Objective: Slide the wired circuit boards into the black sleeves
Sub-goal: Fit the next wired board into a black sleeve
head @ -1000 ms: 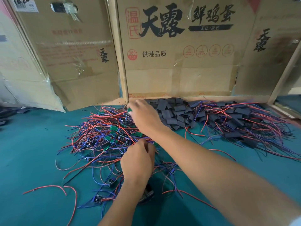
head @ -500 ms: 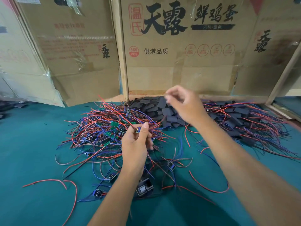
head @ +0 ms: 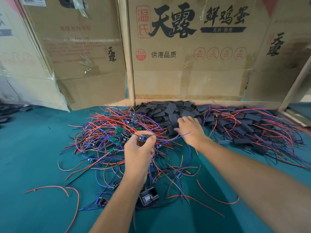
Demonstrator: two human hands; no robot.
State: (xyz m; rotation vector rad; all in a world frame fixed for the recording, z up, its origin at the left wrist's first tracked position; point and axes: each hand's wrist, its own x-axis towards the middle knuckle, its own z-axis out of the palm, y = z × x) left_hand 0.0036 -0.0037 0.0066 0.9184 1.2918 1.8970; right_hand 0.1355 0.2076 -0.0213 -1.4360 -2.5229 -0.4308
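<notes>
The left hand (head: 138,153) was raised above the tangle of loose wired circuit boards (head: 114,137), with thumb and fingertips pinching one small circuit board (head: 143,138) at its top. Red and blue wires trailed from that board; one blue wire ran right, across the right hand.

The right hand (head: 190,130) reached forward onto the near edge of the pile of black sleeves (head: 170,111). Its fingers were bent down among the sleeves; whether they had closed on one could not be determined from this view.

The sleeve pile lay against the base of the cardboard boxes (head: 185,56) standing at the back of the teal surface (head: 33,165). To its right lay a second heap, the sleeved boards (head: 249,128), with black sleeves already on and red and blue leads fanned out toward the right. The unsleeved boards, small green and blue units, were spread left of the sleeve pile and beneath the left hand.

Nearer the person, a black rectangular component (head: 149,196) sat on the surface just right of the left forearm, with a few single boards close by. A loose red wire (head: 67,192) curved on the surface at the lower left, apart from the main tangle. More dark items lay at the far left edge, too blurred to identify.
</notes>
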